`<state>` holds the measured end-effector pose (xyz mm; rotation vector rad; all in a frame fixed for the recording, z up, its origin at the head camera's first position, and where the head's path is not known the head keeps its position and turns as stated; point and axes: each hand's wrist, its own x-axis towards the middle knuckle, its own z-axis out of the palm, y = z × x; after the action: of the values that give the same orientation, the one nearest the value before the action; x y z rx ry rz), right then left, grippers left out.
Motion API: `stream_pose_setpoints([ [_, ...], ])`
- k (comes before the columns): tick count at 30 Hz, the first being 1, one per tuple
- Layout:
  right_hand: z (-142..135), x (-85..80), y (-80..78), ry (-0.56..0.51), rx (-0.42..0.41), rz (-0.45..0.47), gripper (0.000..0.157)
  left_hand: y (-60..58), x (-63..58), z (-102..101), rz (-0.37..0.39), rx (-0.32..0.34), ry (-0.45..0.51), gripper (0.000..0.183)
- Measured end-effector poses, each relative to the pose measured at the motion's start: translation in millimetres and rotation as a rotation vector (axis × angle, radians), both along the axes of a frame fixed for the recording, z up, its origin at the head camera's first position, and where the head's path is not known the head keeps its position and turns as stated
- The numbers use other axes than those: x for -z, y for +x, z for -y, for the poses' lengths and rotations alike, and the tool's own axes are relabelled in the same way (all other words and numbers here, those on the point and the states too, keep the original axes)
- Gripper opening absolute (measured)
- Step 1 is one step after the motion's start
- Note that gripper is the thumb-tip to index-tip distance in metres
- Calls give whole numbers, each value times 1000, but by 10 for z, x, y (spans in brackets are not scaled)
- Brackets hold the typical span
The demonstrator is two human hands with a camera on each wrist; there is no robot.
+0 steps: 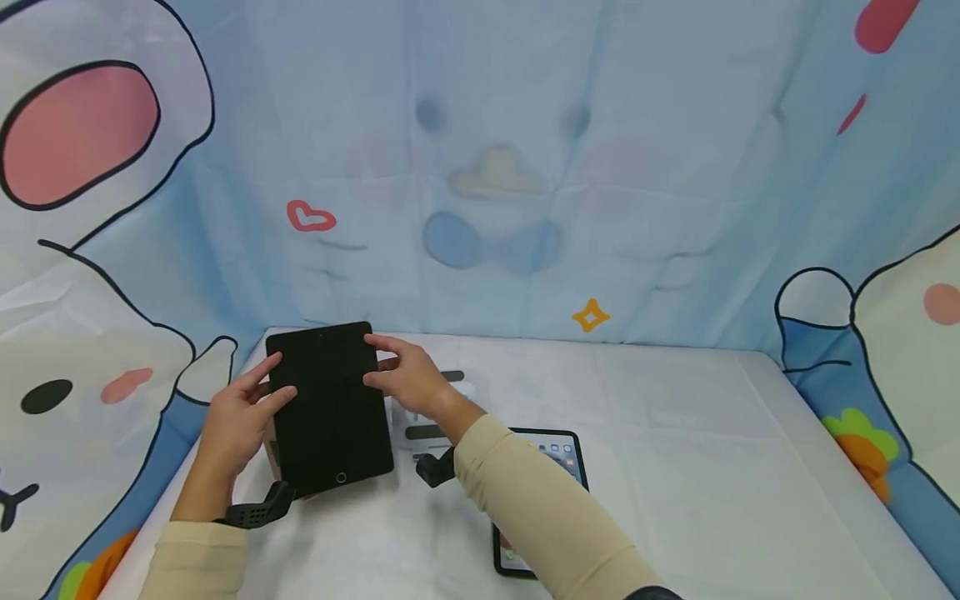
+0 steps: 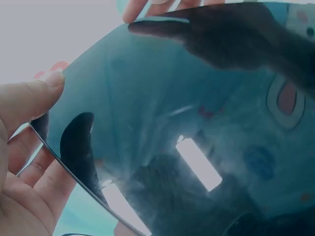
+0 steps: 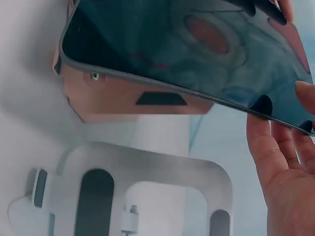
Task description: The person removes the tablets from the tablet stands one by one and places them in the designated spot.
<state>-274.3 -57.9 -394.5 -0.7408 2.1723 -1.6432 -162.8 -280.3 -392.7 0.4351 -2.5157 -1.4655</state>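
Both hands hold a black tablet point(image 1: 330, 417) with a dark, glossy screen and a round button at its lower edge. At its left edge the left hand point(image 1: 236, 417) pinches it, thumb on the glass and fingers behind, as the left wrist view shows. My right hand point(image 1: 412, 379) grips the upper right edge, its fingers point(image 3: 263, 142) reaching under the rim in the right wrist view. The tablet is tilted above a pinkish-brown block-like object point(image 3: 118, 93) with a dark trapezoid mark; the tablet hides most of it.
A white frame-like stand point(image 3: 147, 155) with dark pads lies beside the block, partly behind the right hand. A second tablet point(image 1: 558, 450) with a lit screen lies under the right forearm. A printed cloth backdrop point(image 1: 660, 208) stands behind the white table point(image 1: 712, 467).
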Motion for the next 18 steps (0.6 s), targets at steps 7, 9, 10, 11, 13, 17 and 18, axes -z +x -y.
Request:
stream_pose_setpoints([
  [7,-149,34,-1,-19,17,-7,60,-27,6,-105,-21,31,-45,62],
  [9,-194,37,6,-28,22,-10,59,-34,10,-126,-31,45,-52,62],
  [10,-216,34,11,-35,22,-11,58,-37,11,-136,-38,52,-56,62],
  [11,-240,29,15,-41,23,-14,58,-39,12,-148,-43,58,-61,62],
  [13,-288,25,19,-47,26,-20,58,-46,16,-173,-54,69,-67,61],
  [17,-402,12,19,-58,28,-28,58,-68,21,-242,-71,88,-62,61],
  [18,-434,10,18,-62,29,-28,58,-75,21,-262,-74,97,-58,61],
])
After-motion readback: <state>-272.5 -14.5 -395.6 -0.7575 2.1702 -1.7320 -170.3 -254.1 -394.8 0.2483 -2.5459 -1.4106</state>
